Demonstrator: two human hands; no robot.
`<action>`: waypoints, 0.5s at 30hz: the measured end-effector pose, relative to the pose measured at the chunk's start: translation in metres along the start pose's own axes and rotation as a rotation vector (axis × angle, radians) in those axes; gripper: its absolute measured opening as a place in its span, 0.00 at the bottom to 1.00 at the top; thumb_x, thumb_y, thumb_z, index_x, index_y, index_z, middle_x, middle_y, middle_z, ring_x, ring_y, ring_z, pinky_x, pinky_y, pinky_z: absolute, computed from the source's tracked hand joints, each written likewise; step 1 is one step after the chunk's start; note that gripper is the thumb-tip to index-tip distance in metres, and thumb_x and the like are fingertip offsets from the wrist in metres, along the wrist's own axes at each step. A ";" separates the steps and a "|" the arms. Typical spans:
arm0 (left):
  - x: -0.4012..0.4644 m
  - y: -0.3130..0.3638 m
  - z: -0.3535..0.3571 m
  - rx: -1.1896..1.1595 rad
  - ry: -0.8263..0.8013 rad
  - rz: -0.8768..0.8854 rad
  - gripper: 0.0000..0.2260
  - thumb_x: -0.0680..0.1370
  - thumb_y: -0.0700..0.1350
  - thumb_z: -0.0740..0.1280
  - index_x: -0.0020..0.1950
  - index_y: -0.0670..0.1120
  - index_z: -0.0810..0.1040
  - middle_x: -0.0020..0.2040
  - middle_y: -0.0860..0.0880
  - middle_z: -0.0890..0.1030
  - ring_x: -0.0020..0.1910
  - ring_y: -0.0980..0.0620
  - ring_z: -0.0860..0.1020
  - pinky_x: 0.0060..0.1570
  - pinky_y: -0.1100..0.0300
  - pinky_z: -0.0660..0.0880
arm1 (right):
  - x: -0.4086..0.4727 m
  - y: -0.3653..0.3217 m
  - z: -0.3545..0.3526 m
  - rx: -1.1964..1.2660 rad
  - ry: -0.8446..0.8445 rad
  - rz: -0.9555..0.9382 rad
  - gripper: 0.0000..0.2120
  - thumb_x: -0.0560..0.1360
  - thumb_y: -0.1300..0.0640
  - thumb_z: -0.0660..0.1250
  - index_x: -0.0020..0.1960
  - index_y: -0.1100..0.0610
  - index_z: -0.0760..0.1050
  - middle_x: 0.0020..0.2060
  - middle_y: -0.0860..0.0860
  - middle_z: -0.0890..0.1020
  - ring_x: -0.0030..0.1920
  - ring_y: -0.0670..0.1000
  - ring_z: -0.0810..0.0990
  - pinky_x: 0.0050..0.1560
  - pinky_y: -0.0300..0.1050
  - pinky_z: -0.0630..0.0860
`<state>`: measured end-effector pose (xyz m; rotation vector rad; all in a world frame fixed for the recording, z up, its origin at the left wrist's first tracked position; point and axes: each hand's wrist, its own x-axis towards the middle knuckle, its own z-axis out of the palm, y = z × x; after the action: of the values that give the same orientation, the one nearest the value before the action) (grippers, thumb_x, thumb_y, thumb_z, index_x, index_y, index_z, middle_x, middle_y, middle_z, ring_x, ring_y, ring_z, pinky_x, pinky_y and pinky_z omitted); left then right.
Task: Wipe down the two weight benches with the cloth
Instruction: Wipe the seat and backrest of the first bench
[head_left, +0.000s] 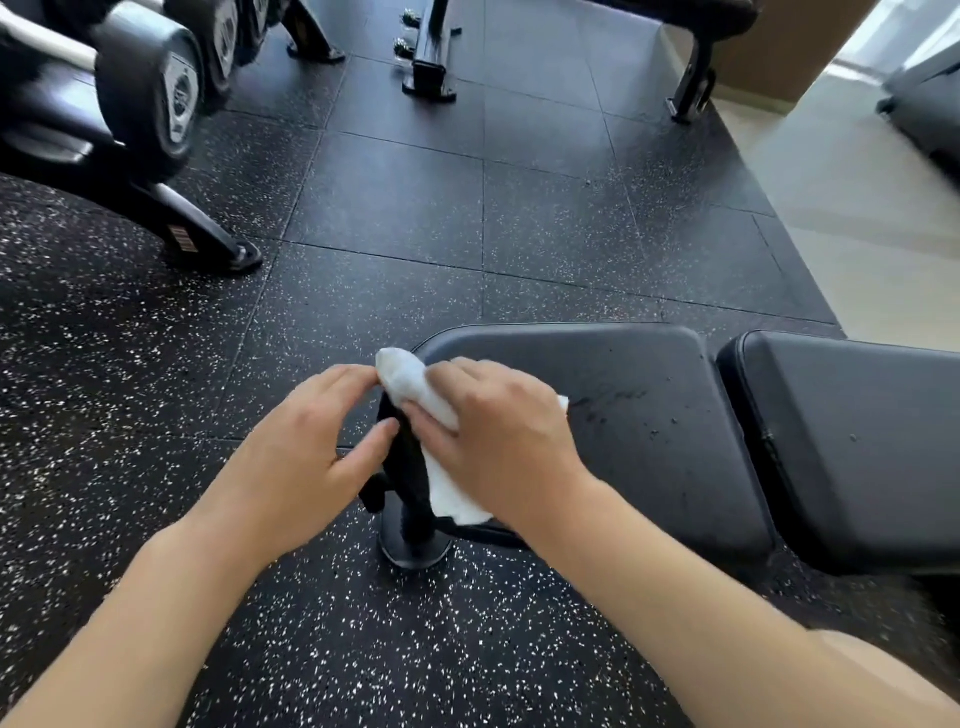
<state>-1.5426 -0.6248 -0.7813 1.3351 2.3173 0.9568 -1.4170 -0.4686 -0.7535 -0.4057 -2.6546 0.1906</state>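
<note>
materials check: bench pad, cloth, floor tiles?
Bench pad: looks like black vinyl or faux leather over foam; smooth, faint sheen, rounded edges, with dark smudges on it.
Cloth: white, matte, crumpled; could be thin fabric or a paper towel.
Floor tiles: appear to be black rubber with white flecks; seams between squares show.

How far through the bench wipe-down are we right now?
Early, by the look of it. In hand: the right hand presses the white cloth on the end of the near bench, with the left hand touching the cloth's edge. Left: dark specks remain on the seat pad, and the second bench across the floor stands untouched. Nothing looks finished.
</note>
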 end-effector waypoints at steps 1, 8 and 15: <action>0.001 0.000 0.000 -0.007 0.002 -0.004 0.23 0.81 0.56 0.63 0.75 0.52 0.72 0.69 0.63 0.73 0.69 0.59 0.72 0.71 0.53 0.71 | 0.004 0.008 -0.002 -0.002 -0.022 0.006 0.15 0.78 0.44 0.66 0.40 0.54 0.77 0.35 0.48 0.81 0.36 0.53 0.80 0.34 0.47 0.72; 0.007 0.016 0.016 0.011 0.036 0.057 0.24 0.82 0.56 0.64 0.78 0.52 0.71 0.76 0.58 0.68 0.77 0.57 0.67 0.77 0.61 0.61 | 0.030 0.112 -0.024 -0.193 0.032 0.467 0.15 0.80 0.42 0.65 0.46 0.54 0.76 0.46 0.54 0.84 0.50 0.60 0.81 0.43 0.47 0.62; 0.014 0.022 0.026 -0.026 0.113 0.110 0.22 0.79 0.55 0.62 0.70 0.48 0.77 0.72 0.55 0.73 0.72 0.53 0.72 0.72 0.58 0.68 | -0.006 0.014 -0.009 -0.037 0.012 0.154 0.12 0.75 0.48 0.72 0.41 0.54 0.76 0.36 0.50 0.80 0.37 0.55 0.80 0.36 0.48 0.73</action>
<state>-1.5216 -0.5947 -0.7840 1.4457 2.3245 1.1190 -1.4041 -0.4561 -0.7504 -0.6222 -2.6187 0.1865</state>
